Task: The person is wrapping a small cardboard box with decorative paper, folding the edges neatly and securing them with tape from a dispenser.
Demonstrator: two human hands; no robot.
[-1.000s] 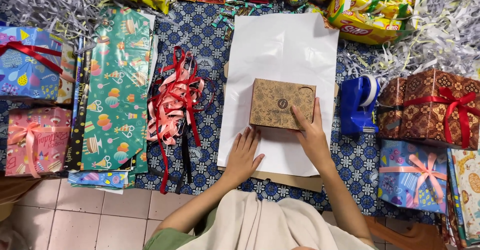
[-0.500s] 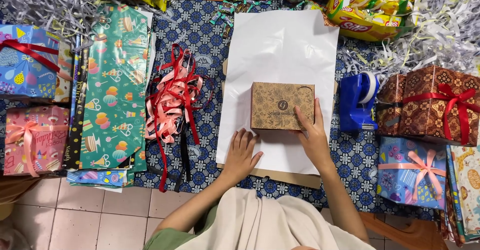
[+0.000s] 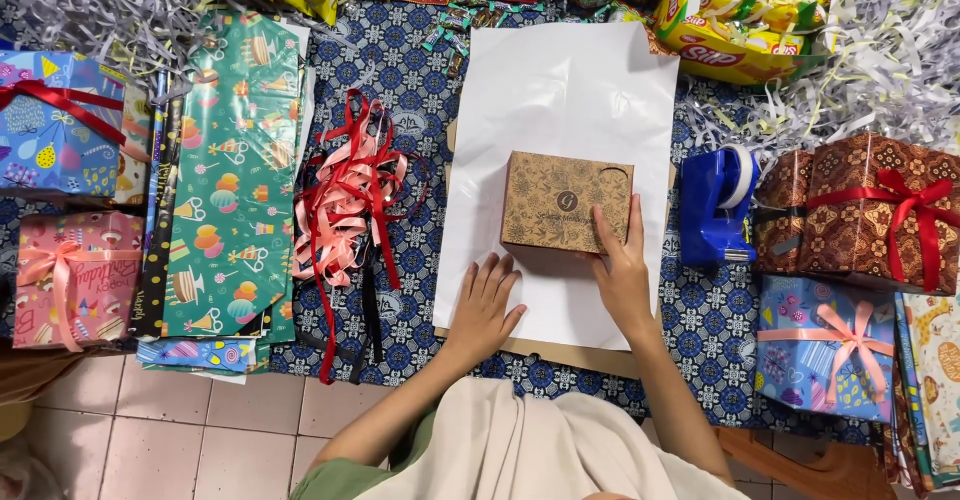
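A brown patterned cardboard box (image 3: 566, 201) lies on a white sheet of paper (image 3: 560, 90) spread over a blue patterned cloth. My right hand (image 3: 622, 265) rests on the box's near right edge, fingers laid on its top. Just below and left of the box, my left hand (image 3: 484, 305) lies flat on the white paper with its fingers apart, not touching the box.
A blue tape dispenser (image 3: 718, 203) stands right of the paper. Red and pink ribbons (image 3: 350, 195) and green gift-wrap sheets (image 3: 225, 170) lie to the left. Wrapped gift boxes (image 3: 865, 215) sit at both sides. Snack packets (image 3: 720, 30) and shredded paper line the far edge.
Both hands and the box have stayed nearly still; the left hand's fingers have shifted slightly on the paper.
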